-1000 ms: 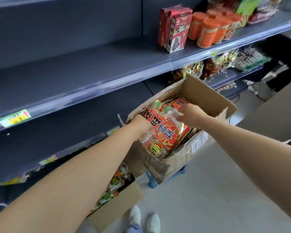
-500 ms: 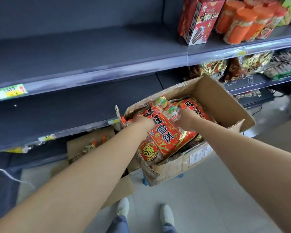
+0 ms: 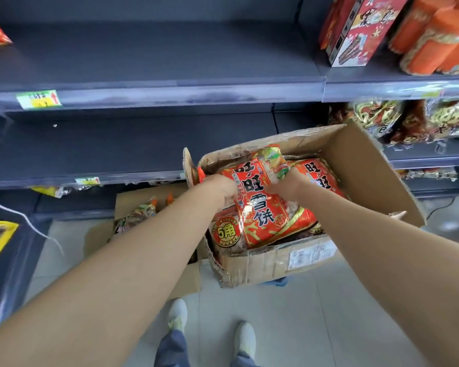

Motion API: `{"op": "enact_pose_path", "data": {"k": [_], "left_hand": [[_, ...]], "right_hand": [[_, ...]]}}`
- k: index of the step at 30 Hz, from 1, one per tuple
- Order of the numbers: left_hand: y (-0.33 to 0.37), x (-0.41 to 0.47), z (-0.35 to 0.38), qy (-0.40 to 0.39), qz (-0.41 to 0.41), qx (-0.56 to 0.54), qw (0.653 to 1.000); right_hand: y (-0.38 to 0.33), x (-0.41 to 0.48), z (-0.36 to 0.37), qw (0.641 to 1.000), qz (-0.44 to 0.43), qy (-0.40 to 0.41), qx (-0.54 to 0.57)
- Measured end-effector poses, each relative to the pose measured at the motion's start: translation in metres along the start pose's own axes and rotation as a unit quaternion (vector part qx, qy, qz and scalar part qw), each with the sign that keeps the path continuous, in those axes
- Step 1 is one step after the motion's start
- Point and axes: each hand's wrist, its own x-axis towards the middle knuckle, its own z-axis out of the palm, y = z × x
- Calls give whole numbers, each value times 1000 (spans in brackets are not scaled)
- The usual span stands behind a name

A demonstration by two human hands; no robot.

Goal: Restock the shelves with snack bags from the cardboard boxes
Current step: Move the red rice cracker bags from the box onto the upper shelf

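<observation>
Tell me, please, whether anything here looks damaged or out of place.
The cardboard box is battered: its front wall is creased, and its lower left corner is torn and crumpled. The top snack bag, held by the left hand and right hand, looks intact.

The fingertips of the left grip [image 3: 219,188] and the right grip [image 3: 289,182] lie out of sight against the top snack bag [image 3: 260,207], which covers most of the bags below [image 3: 319,178] in the cardboard box [image 3: 255,263]. The left forearm [image 3: 133,260] hides much of the second box [image 3: 143,198]. The top edge cuts off the red carton [image 3: 355,30] and orange canisters [image 3: 432,41].
</observation>
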Motion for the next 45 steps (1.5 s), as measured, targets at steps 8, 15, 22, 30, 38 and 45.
{"op": "enact_pose_path", "data": {"k": [8,15,22,30,38,45], "left_hand": [[-1,-17,14,-11,23,9,1000],[28,-59,2,101,83,-25,991],[48,-115,-57,140,173,-131,966],[12,-137,-170,231,159,-203,938],[-64,-114,-326,306,131,-250,909],[-121,-64,-480,335,122,-224,907]], "right_hand": [[11,-16,-26,995,-3,17,99],[-7,-62,-83,990,-32,116,68],[-60,-115,-116,975,-111,162,103],[-173,-159,-81,959,-219,147,102],[-324,-184,14,944,-304,83,95],[-456,-185,107,934,-339,32,113]]}}
